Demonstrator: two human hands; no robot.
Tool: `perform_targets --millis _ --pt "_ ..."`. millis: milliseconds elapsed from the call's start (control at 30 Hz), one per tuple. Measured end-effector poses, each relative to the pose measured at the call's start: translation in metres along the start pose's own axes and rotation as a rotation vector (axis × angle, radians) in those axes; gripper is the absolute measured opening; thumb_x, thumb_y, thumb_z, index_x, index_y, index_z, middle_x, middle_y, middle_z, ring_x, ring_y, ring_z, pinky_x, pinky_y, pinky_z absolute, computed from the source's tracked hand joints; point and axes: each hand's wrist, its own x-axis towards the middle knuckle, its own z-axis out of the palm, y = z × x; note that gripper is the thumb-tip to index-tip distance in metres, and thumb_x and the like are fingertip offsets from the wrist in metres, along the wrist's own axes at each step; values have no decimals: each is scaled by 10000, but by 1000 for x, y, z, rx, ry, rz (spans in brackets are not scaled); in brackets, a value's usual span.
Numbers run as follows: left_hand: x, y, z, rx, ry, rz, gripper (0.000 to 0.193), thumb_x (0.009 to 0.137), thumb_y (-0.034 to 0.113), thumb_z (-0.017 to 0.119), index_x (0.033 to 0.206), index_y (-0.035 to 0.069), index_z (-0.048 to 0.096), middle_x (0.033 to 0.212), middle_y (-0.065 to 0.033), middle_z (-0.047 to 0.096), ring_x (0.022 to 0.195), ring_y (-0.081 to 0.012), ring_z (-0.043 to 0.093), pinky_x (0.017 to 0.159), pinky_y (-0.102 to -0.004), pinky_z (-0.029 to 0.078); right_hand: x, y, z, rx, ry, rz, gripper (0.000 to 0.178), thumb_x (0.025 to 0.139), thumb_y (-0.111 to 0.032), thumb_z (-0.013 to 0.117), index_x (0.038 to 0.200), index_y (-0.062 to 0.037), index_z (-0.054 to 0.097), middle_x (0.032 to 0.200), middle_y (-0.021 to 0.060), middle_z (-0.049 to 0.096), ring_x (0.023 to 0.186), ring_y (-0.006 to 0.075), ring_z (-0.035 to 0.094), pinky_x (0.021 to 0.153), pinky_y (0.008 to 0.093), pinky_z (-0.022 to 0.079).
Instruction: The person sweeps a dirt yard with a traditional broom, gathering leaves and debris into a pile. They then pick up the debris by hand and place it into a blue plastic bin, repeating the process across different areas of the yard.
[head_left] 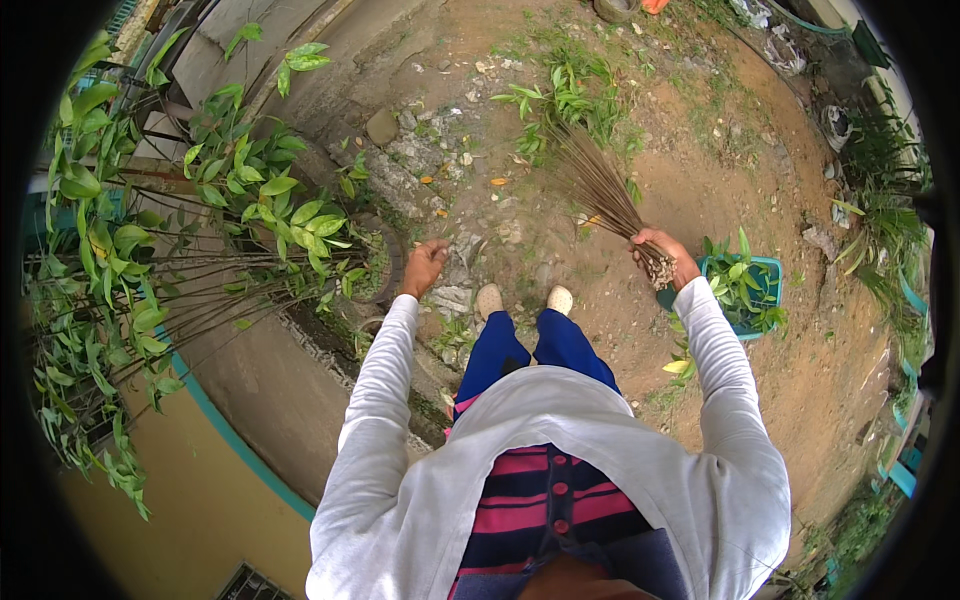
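In my right hand (668,255), a bundle of thin brown stems (605,190) is gripped near its pale, blunt ends. The stems fan out ahead and to the left. Green leaves (575,95) show at their far end; whether they are attached, I cannot tell. My left hand (425,268) is held out on the other side with its fingers curled together. Anything in those fingers is too small to make out. Just left of it stands a leafy plant (270,215) with many long thin stems and glossy leaves.
Beside my right wrist sits a teal basin (765,285) with leafy cuttings in it. A round pot rim (392,260) stands next to the left hand. Stones and rubble (400,155) lie on the dirt ground ahead. A concrete ledge (250,390) runs along the left.
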Motion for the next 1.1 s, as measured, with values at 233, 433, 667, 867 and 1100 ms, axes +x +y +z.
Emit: perform_targets --millis 233,433,667,867,1100 --pt "80 1 -20 30 -175 34 257 901 103 556 1138 25 619 1043 -107 664 957 -182 618 828 -319 479 -112 46 43 36 -26 0 642 751 -87 609 1345 -46 370 817 81 621 550 156 595 450 302 503" --pt "110 5 -8 170 -326 104 278 885 112 577 1146 25 614 1072 -126 657 979 -207 622 854 -324 477 -99 84 38 -106 58 128 743 689 -70 671 1367 -35 370 794 91 639 535 170 599 462 304 506" --pt "117 9 -4 -9 -391 -52 437 874 328 626 1207 47 584 1178 -143 610 1099 -275 568 903 -396 462 -138 39 46 -419 217 38 833 603 -43 691 1379 -14 387 971 102 654 731 166 619 644 288 509" --pt "99 167 69 -215 -832 -412 1052 702 720 614 1478 150 189 1473 -252 218 1288 -485 320 975 -580 375 -231 -9 73 -672 189 -125 880 632 -49 680 1423 4 298 835 77 662 690 140 603 668 265 478" --pt "74 325 177 -1296 -860 -381 954 726 609 674 1414 81 277 1426 -227 306 1268 -413 376 1020 -601 318 -256 -33 76 -1305 419 -396 981 602 -75 691 1455 -36 209 873 220 614 792 373 614 730 394 490"
